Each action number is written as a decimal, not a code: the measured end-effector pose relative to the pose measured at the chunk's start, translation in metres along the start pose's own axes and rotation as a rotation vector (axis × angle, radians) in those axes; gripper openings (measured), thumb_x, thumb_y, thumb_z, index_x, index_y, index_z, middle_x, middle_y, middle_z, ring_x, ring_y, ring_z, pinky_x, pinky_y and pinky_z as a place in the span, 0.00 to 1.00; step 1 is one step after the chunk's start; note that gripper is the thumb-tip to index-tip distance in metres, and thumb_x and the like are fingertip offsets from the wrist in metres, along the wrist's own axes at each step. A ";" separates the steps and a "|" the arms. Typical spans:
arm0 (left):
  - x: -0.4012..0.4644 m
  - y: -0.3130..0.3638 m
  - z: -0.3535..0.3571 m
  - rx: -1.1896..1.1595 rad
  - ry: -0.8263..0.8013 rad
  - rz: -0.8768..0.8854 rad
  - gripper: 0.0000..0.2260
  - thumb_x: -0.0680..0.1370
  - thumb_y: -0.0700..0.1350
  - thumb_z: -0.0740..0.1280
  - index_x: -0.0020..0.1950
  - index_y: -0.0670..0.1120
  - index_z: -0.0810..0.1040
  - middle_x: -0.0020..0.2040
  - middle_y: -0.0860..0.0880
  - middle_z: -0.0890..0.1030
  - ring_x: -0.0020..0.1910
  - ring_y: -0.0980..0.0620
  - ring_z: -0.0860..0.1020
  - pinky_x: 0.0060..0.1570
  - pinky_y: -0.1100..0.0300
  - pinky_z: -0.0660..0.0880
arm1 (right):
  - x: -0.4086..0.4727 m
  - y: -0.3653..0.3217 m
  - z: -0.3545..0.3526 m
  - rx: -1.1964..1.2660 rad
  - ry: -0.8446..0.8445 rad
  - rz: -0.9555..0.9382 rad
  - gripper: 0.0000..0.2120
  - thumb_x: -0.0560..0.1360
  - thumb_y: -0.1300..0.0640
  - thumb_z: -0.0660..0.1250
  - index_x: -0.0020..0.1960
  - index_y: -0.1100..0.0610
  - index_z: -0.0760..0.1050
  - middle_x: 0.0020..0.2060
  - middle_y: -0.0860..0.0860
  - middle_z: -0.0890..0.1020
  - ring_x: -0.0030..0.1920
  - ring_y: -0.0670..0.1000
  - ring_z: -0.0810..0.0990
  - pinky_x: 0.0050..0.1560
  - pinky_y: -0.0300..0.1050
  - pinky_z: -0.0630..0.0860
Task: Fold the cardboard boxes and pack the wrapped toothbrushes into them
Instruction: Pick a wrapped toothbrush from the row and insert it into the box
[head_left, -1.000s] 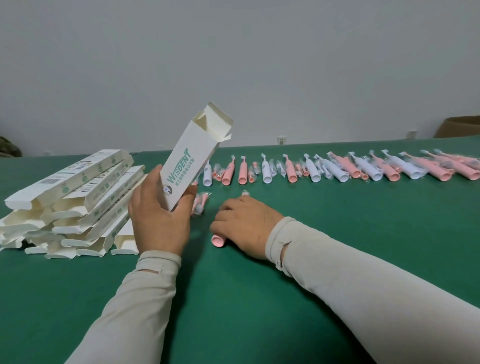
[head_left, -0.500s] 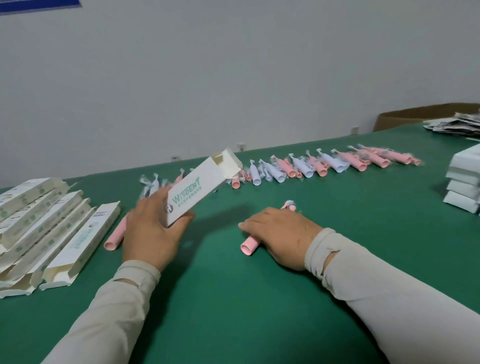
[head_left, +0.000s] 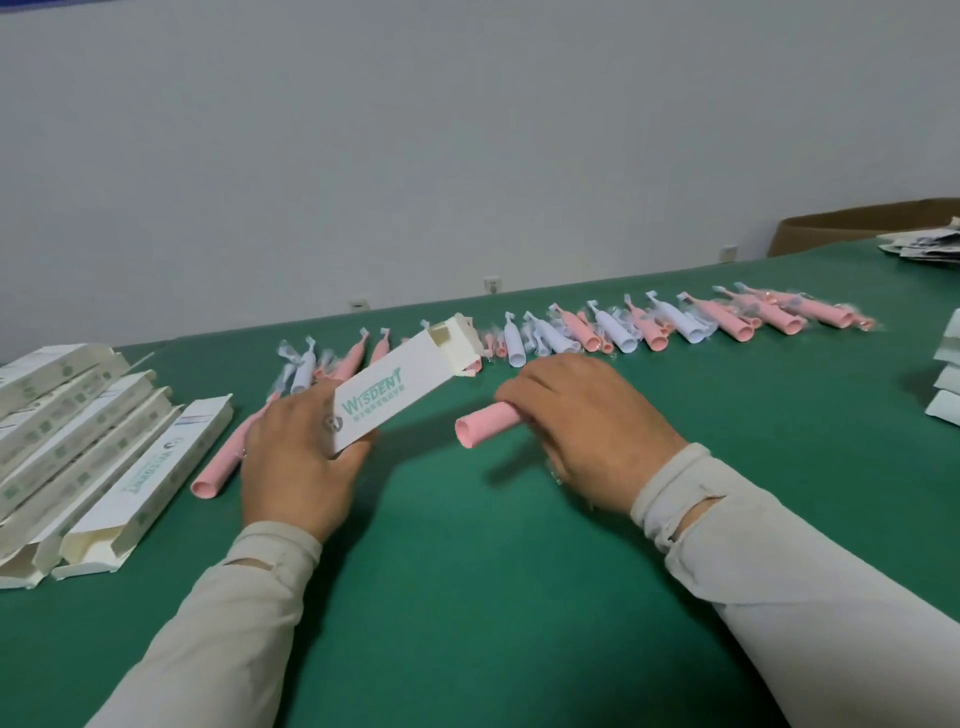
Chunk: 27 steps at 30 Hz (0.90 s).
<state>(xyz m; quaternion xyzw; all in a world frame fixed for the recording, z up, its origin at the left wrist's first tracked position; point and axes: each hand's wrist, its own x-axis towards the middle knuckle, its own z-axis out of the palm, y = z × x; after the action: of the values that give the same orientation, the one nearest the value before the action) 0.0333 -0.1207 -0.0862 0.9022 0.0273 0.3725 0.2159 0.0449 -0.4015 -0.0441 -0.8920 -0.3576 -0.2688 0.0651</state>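
Now pink toothbrush (head_left: 485, 423) higher off table (head_left: 467, 597)

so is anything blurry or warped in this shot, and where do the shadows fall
Head view: wide-angle bend tilts the table edge; far toothbrushes look soft, box lettering stays legible; soft shadows fall on the felt below the left hand and right hand; no glare.

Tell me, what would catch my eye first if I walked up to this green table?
Probably the two hands mid-table: the left hand holds a white open-ended box tilted up, while the right hand grips a pink toothbrush. Behind them runs a long row of wrapped toothbrushes, and folded boxes lie stacked at far left.
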 end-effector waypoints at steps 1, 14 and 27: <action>0.000 0.000 0.000 0.013 -0.020 0.013 0.25 0.69 0.45 0.79 0.64 0.49 0.78 0.57 0.44 0.81 0.57 0.41 0.74 0.60 0.45 0.68 | -0.002 0.004 -0.005 0.027 0.071 0.031 0.15 0.77 0.64 0.66 0.61 0.52 0.76 0.50 0.49 0.79 0.48 0.53 0.74 0.53 0.48 0.72; -0.003 0.007 0.001 -0.004 -0.139 0.078 0.28 0.69 0.46 0.79 0.68 0.52 0.76 0.65 0.47 0.76 0.65 0.42 0.71 0.67 0.46 0.65 | -0.012 0.016 -0.009 -0.001 -0.038 0.272 0.19 0.81 0.55 0.60 0.71 0.45 0.70 0.54 0.46 0.73 0.50 0.50 0.68 0.53 0.47 0.71; -0.009 0.012 0.003 -0.124 -0.150 0.082 0.26 0.69 0.47 0.79 0.64 0.56 0.77 0.58 0.57 0.77 0.59 0.50 0.71 0.58 0.58 0.61 | -0.007 0.007 -0.014 -0.098 0.088 0.349 0.29 0.72 0.32 0.58 0.61 0.51 0.77 0.55 0.50 0.79 0.56 0.54 0.75 0.59 0.52 0.69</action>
<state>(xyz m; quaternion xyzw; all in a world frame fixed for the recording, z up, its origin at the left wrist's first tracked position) 0.0277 -0.1345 -0.0894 0.9128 -0.0489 0.3134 0.2572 0.0393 -0.4147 -0.0352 -0.9300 -0.1808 -0.3091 0.0829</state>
